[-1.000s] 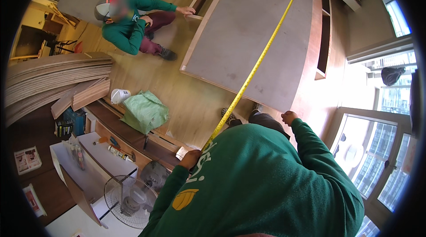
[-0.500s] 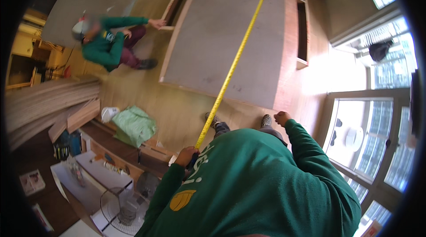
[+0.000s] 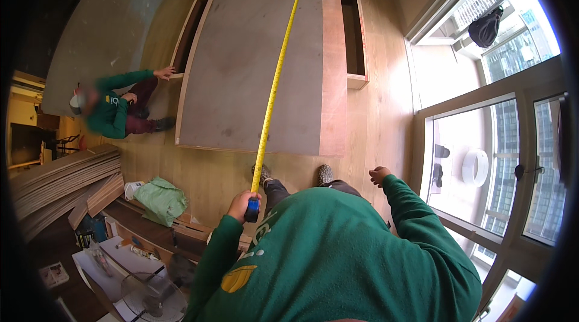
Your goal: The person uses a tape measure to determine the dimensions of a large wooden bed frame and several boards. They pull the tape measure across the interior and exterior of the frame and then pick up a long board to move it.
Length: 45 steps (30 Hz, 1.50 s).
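My left hand [image 3: 237,205] is wrapped round the blue and black case of a tape measure [image 3: 252,209]. From it the yellow tape blade [image 3: 275,81] runs out, extended along a long grey-topped wooden panel [image 3: 241,38] to near its far end. Off to the right, my right hand [image 3: 379,175] hangs in the air with its fingers loosely curled, and nothing shows in them. It is apart from the panel's near right corner.
A co-worker [image 3: 114,108] in a green top crouches left of the panel, one hand on the open wooden box frame [image 3: 188,38] beside it. Stacked boards [image 3: 66,180], a green sack [image 3: 160,201] and a wire-guard fan [image 3: 151,298] lie at left. Glass doors [image 3: 476,168] stand at right.
My view has shifted, so the panel and co-worker appear farther left. The tape case shows more plainly in my left hand. The blade remains extended over the panel.
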Each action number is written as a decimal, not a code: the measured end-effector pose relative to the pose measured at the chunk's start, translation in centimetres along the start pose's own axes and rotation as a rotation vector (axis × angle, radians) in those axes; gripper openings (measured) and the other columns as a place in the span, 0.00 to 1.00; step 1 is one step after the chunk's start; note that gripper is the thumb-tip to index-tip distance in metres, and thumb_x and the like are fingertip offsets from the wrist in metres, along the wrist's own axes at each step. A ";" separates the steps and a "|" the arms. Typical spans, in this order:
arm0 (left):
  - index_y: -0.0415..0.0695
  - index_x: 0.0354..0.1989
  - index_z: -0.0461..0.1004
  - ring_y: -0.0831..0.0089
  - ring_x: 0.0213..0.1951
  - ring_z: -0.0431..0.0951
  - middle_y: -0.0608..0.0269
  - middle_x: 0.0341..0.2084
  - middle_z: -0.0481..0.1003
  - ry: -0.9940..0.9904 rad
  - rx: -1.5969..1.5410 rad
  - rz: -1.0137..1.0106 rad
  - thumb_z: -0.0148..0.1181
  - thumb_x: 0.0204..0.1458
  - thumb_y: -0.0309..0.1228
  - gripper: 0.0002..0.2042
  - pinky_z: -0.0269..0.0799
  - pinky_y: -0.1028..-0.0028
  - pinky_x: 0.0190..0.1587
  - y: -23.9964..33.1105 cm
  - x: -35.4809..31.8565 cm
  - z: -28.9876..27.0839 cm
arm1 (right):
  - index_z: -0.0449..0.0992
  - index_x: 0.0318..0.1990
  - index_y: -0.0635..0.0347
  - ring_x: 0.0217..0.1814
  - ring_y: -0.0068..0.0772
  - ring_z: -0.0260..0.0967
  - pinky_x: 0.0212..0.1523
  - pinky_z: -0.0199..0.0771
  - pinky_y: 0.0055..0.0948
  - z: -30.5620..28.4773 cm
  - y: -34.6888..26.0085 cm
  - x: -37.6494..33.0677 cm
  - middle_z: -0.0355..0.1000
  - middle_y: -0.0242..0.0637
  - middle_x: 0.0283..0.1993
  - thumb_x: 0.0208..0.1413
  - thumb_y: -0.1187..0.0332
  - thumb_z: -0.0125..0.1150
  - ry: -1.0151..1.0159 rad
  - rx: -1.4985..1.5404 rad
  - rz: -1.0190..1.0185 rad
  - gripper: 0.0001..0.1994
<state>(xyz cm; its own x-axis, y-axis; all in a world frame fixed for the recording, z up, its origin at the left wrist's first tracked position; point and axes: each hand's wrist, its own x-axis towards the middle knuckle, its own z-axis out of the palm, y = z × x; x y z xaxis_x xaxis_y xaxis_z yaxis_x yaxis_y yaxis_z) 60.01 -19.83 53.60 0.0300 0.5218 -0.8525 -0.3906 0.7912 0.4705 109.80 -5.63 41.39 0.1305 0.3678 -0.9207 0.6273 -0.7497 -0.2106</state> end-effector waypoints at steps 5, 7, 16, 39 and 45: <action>0.40 0.32 0.70 0.69 0.19 0.73 0.60 0.19 0.72 -0.088 -0.059 -0.077 0.48 0.50 0.36 0.11 0.71 0.71 0.22 2.9 3.7 8.5 | 0.70 0.43 0.62 0.27 0.36 0.72 0.23 0.69 0.35 -3.6 1.6 1.4 0.75 0.43 0.34 0.54 0.57 0.54 -0.018 0.051 -0.016 0.18; 0.41 0.32 0.70 0.68 0.20 0.73 0.61 0.21 0.72 -0.130 -0.056 -0.112 0.47 0.51 0.36 0.11 0.71 0.69 0.22 3.7 6.1 11.1 | 0.70 0.42 0.60 0.24 0.34 0.70 0.23 0.69 0.34 -3.5 1.2 2.4 0.74 0.42 0.32 0.54 0.57 0.54 -0.086 0.152 0.000 0.16; 0.40 0.30 0.71 0.66 0.17 0.73 0.59 0.18 0.72 -0.136 -0.030 -0.068 0.47 0.49 0.35 0.11 0.72 0.67 0.20 7.6 13.6 19.7 | 0.72 0.41 0.57 0.33 0.29 0.71 0.30 0.72 0.29 1.3 -12.1 -0.9 0.73 0.33 0.34 0.51 0.66 0.54 -0.413 -0.131 -0.630 0.11; 0.38 0.30 0.72 0.67 0.18 0.73 0.58 0.19 0.72 -0.036 -0.003 -0.108 0.48 0.50 0.34 0.12 0.72 0.69 0.22 13.1 21.9 34.2 | 0.65 0.51 0.55 0.41 0.38 0.69 0.38 0.72 0.37 -14.1 -25.4 4.3 0.70 0.39 0.48 0.61 0.54 0.44 -0.802 0.284 -0.267 0.18; 0.36 0.34 0.72 0.65 0.19 0.74 0.56 0.21 0.73 -0.004 -0.045 -0.105 0.48 0.51 0.34 0.13 0.73 0.69 0.24 11.5 21.3 37.9 | 0.69 0.39 0.59 0.26 0.31 0.65 0.25 0.68 0.30 -14.1 -28.7 8.5 0.68 0.36 0.32 0.59 0.56 0.49 -0.596 0.347 -0.188 0.15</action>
<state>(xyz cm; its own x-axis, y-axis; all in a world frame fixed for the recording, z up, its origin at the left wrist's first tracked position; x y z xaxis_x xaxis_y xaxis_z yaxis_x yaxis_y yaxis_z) 91.01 12.50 49.44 0.0769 0.4383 -0.8955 -0.4262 0.8265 0.3679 103.74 26.73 44.25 -0.4597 0.2193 -0.8606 0.3047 -0.8713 -0.3848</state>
